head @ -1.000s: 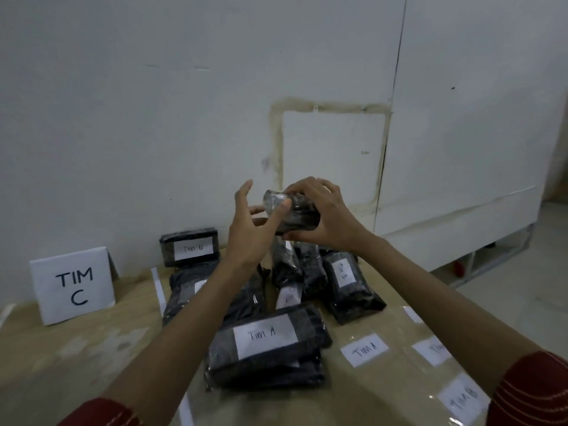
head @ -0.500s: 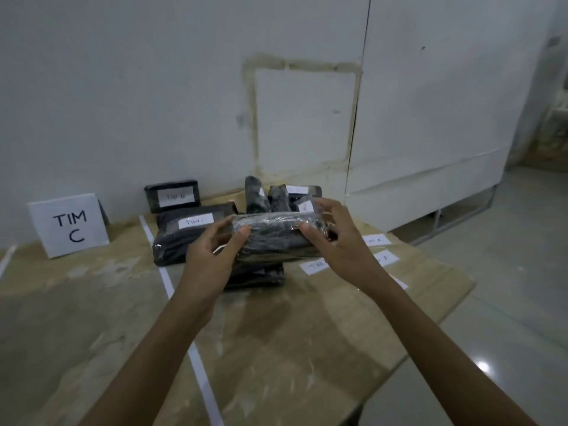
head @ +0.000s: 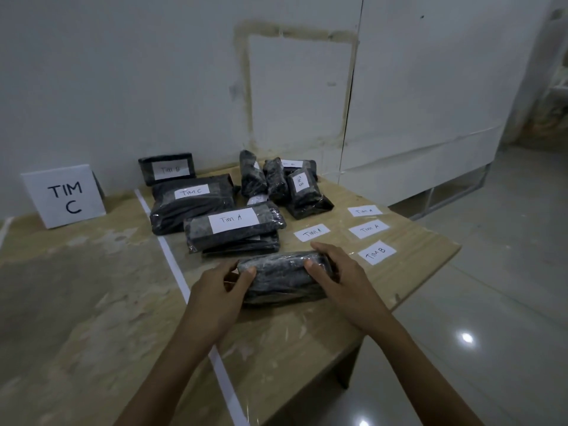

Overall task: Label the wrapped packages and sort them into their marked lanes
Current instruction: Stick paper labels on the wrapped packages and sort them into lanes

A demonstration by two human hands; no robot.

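I have lowered the package (head: 279,278) from mid-air onto the table (head: 92,302), just right of the tape line (head: 172,259). My left hand (head: 219,287) and right hand (head: 341,275) each grip one end. Its top shows no label, so I judge labelling from the loose labels (head: 376,253) is next.

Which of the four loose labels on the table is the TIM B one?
The TIM B label is the one nearest the person, just right of the right hand; the other three labels, farther back, all read TIM A.
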